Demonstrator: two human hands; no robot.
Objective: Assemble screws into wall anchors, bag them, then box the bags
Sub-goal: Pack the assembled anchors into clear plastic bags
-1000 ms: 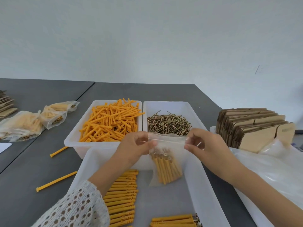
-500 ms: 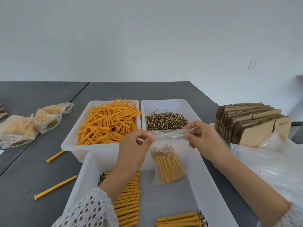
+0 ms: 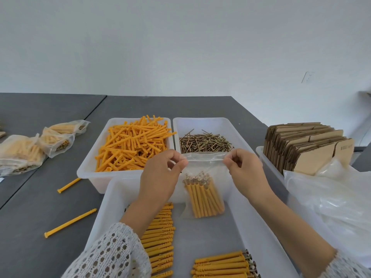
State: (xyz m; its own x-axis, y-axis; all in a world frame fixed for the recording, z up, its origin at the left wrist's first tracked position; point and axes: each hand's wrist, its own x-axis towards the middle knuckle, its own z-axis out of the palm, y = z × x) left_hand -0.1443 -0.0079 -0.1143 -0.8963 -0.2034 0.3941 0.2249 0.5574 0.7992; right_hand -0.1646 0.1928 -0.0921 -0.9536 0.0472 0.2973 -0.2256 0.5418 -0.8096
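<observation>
Filled bags [image 3: 30,145] lie at the frame's left edge; at centre the left hand [image 3: 160,175] and right hand [image 3: 246,171] each pinch a top corner of a clear bag [image 3: 204,189] of assembled anchors hanging above the near bin [image 3: 108,201]; flat cartons [image 3: 307,146] stand at right

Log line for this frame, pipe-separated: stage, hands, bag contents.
stage: bagging, closing top | left hand: pinches bag top left | right hand: pinches top right | contents: assembled anchors
</observation>
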